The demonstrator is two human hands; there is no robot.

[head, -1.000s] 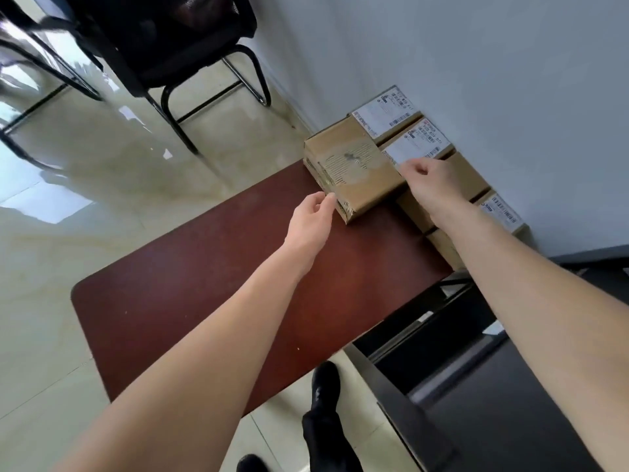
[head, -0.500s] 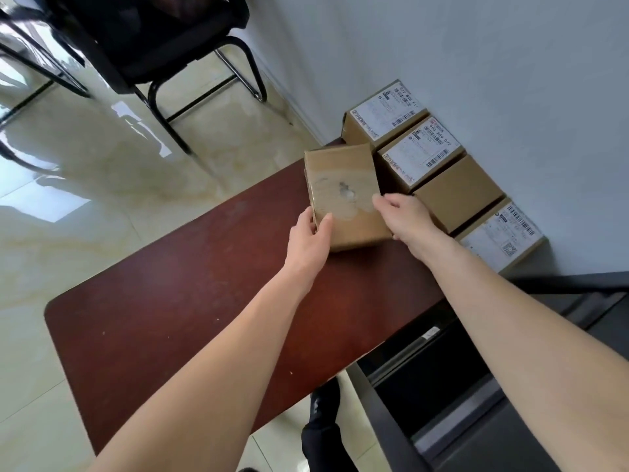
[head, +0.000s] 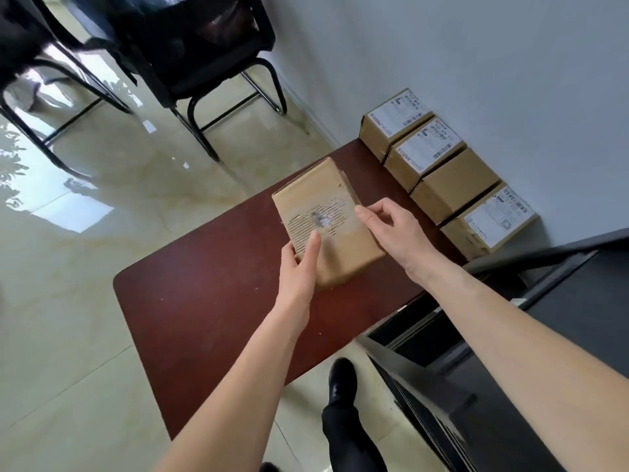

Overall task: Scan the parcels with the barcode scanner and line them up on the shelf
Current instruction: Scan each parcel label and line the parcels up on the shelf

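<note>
While my left hand [head: 299,264] has its thumb laid flat across the top face and the other fingers tucked round the near-left edge, it is grasping the scuffed brown cardboard parcel [head: 326,223] at centre frame. My right hand [head: 391,229] pinches the parcel's right edge, thumb on top, fingers curled over the side. Both hands are therefore closed on the same box, which is held tilted just above the dark red-brown tabletop [head: 211,318]; I cannot tell whether its far corner touches the wood.

Condition of the parcel: the top face carries a torn patch where the corrugation shows through glossy tape. No label or barcode is visible on this face, so I judge it must be turned to find one. The board looks stiff and the box compact, probably light to moderate in weight. The taped area may be slippery. Recommended hold: opposite long edges, clear of the torn patch.

Outward from the hands, a row of four brown cardboard boxes [head: 452,185] stands against the pale grey wall [head: 476,63] at right of frame, three bearing white labels. A black metal shelf frame [head: 442,403] occupies the lower right. No scanner is in view.
</note>
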